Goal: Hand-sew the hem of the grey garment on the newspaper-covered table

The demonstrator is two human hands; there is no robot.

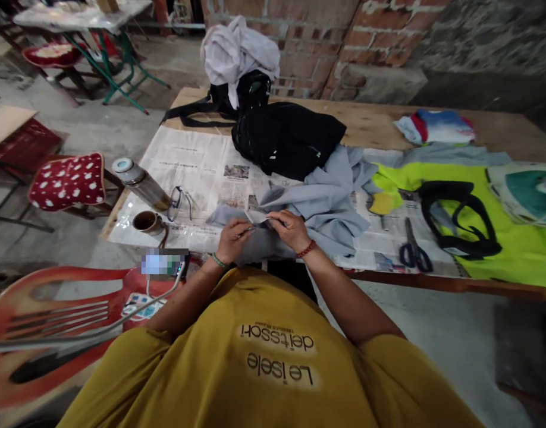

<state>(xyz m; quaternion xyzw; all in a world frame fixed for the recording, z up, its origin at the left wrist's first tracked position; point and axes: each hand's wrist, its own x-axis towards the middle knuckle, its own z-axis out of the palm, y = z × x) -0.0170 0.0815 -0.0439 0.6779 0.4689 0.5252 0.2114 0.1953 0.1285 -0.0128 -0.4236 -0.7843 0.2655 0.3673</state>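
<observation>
Grey cloth [330, 199] lies bunched on the newspaper-covered table in front of me, its near part spreading under both hands. My right hand [291, 230] pinches a raised, pale fold of this cloth between thumb and fingers. Just to the left, my left hand [234, 239] is closed in a pinch close to the same fold. Whatever is between its fingertips is too small to make out. A small gap separates the two hands.
Left on the table are a flask [141, 184], glasses [180, 202] and a brown mug [148, 222]. A black bag [288, 137] sits behind the cloth. Scissors [414, 249], a black strap [460, 220] and bright yellow fabric [518, 255] lie right. A red chair [54, 279] stands left.
</observation>
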